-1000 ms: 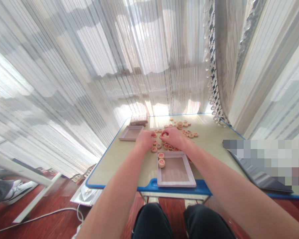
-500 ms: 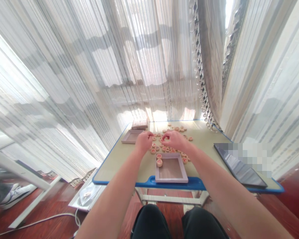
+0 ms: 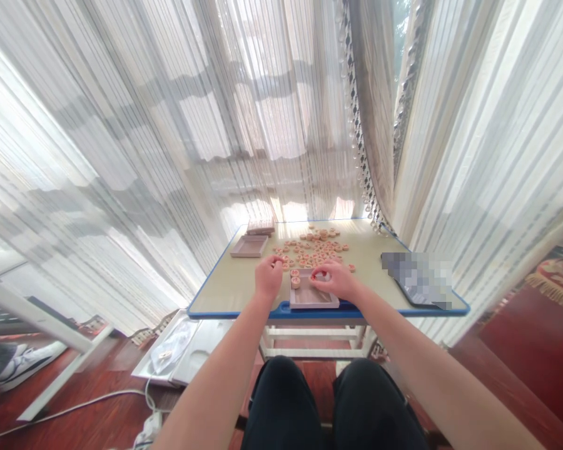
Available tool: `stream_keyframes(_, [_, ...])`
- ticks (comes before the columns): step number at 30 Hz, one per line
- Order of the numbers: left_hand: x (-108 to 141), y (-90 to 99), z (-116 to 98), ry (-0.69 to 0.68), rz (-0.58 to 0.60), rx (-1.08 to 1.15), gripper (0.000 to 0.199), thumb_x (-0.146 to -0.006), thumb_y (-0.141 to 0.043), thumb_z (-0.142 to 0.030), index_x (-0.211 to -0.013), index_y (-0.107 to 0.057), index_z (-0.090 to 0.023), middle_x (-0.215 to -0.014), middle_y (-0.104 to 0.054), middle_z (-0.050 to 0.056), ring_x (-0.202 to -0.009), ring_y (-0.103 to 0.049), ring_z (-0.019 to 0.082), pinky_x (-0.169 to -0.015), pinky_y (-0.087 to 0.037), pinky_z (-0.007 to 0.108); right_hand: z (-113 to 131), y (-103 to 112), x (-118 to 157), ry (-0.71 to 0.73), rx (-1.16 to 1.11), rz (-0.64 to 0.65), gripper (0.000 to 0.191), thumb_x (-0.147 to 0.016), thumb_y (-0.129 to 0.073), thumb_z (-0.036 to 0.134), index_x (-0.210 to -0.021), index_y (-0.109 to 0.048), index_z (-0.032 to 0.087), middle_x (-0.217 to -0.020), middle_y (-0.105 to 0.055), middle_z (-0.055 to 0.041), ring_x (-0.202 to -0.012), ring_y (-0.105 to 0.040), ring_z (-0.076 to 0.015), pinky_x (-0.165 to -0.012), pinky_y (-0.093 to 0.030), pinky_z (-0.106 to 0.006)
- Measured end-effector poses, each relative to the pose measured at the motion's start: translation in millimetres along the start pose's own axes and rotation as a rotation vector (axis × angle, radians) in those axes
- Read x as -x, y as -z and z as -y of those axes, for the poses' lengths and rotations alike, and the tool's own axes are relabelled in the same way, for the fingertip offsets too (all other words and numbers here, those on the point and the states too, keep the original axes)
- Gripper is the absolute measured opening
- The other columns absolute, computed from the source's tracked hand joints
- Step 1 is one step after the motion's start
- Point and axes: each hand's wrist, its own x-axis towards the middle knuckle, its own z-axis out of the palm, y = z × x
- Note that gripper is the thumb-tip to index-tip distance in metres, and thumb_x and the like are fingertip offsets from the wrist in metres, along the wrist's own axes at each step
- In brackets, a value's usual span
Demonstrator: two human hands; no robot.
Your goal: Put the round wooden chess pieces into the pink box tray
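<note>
My right hand is over the near box tray, its thumb and fingers pinched on a round wooden Chinese chess piece. Two chess pieces with red characters sit at the tray's left side. To the left of that tray, my left hand is closed, fingertips curled together near the edge of the loose pieces; what it holds, if anything, is hidden. Many loose chess pieces lie spread and partly piled beyond the tray.
A second shallow box tray lies at the back left, in front of a brown box. On the right is a dark tablet, partly pixelated. The table has a blue edge. Curtains hang behind it; a power strip is on the floor.
My right hand has come back from the pile to above the near tray with a chess piece. My left hand has drawn slightly nearer. The view has shifted a little.
</note>
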Motion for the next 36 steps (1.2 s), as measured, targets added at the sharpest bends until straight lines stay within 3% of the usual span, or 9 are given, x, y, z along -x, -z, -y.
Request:
stream_keyframes(4, [2.0,-3.0,-0.7,-0.056,0.106,-0.025,0.021,-0.072,-0.044,-0.019,-0.072,-0.065,-0.018,-0.078,-0.068,0.003,-0.076,-0.060,0.016,-0.073,-0.045,0.027,1.2,0.8,4.3,-0.083,-0.037,-0.031,0.017,-0.072,-0.063,0.034,-0.079,-0.071,0.021,-0.074,-0.062,-0.0024,-0.079,-0.052,-0.0178,-0.085,-0.038,-0.034])
stream_keyframes(14, [3.0,-2.7,-0.2,-0.078,0.219,-0.063,0.022,-0.069,-0.052,-0.018,-0.087,-0.066,-0.017,-0.091,-0.064,0.003,-0.073,-0.057,0.014,-0.074,-0.047,0.028,-2.7,2.0,6.9,-0.068,-0.127,0.035,0.017,-0.070,-0.064,0.033,-0.079,-0.071,0.021,-0.080,-0.062,-0.0031,-0.085,-0.051,-0.0187,-0.081,-0.039,-0.032])
stream_keyframes(18, [7.0,0.1,-2.6,-0.175,0.272,-0.007,0.022,-0.069,-0.058,-0.020,-0.089,-0.067,-0.020,-0.101,-0.057,0.004,-0.092,-0.056,0.017,-0.082,-0.047,0.029,-4.4,1.5,6.5,-0.068,-0.113,0.006,0.018,-0.071,-0.064,0.036,-0.079,-0.071,0.021,-0.077,-0.061,-0.0031,-0.084,-0.050,-0.0192,-0.082,-0.039,-0.033])
stream_keyframes(23, [8.5,-0.5,-2.9,-0.167,0.307,0.013,0.024,-0.069,-0.056,-0.016,-0.089,-0.068,-0.020,-0.102,-0.055,0.005,-0.100,-0.054,0.019,-0.086,-0.046,0.031,-3.6,2.0,6.9,-0.073,-0.134,0.006,0.020,-0.072,-0.063,0.037,-0.079,-0.071,0.021,-0.078,-0.061,-0.0038,-0.084,-0.050,-0.0192,-0.076,-0.041,-0.031])
stream_keyframes(31, [8.7,-0.3,-3.4,-0.194,0.314,0.039,0.020,-0.066,-0.052,-0.012,-0.077,-0.067,-0.018,-0.096,-0.053,0.004,-0.094,-0.053,0.017,-0.078,-0.046,0.028,-7.5,0.0,6.7,-0.081,-0.136,0.014,0.020,-0.071,-0.063,0.038,-0.080,-0.071,0.021,-0.076,-0.058,-0.0037,-0.087,-0.048,-0.0206,-0.073,-0.042,-0.030])
stream_keyframes(36, [8.1,2.4,-8.4,-0.132,0.273,0.061,0.016,-0.064,-0.049,-0.010,-0.071,-0.062,-0.017,-0.087,-0.053,0.002,-0.077,-0.051,0.013,-0.074,-0.046,0.026,-7.3,-0.2,7.2,-0.066,-0.135,0.015,0.018,-0.071,-0.064,0.036,-0.078,-0.071,0.021,-0.076,-0.059,-0.0037,-0.086,-0.049,-0.0201,-0.077,-0.042,-0.031])
